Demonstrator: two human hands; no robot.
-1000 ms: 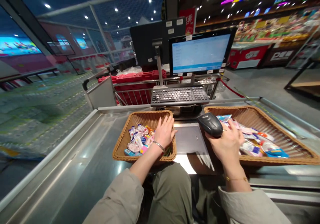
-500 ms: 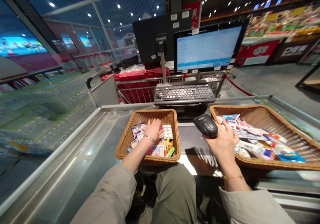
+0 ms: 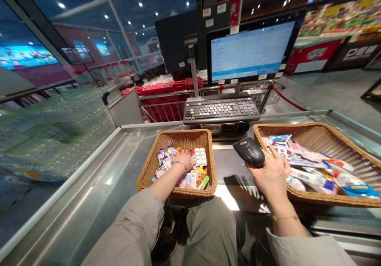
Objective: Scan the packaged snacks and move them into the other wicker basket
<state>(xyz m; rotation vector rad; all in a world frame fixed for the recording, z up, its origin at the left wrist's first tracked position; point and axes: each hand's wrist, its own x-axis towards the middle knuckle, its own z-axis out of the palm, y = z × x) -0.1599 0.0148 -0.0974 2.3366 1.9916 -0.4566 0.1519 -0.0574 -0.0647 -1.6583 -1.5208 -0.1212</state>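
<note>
Left basket point(image 3: 212, 159) and right basket point(image 3: 348, 149), rough woven wicker; scanner point(image 3: 248, 152), smooth plastic; counter point(image 3: 101, 182), shiny metal; sleeves point(image 3: 127, 222), matt cloth.

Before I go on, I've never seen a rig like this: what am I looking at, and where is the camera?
There is no machine here: a person works bare-handed. Every picture comes from one camera worn on the head, looking forward and down. On the metal counter stand two wicker baskets, the left basket with small packets and the right basket with packages. Beyond are a keyboard and a lit screen. The right hand holds a black scanner. The left hand is down in the left basket; whether it grips anything is hidden.
</note>
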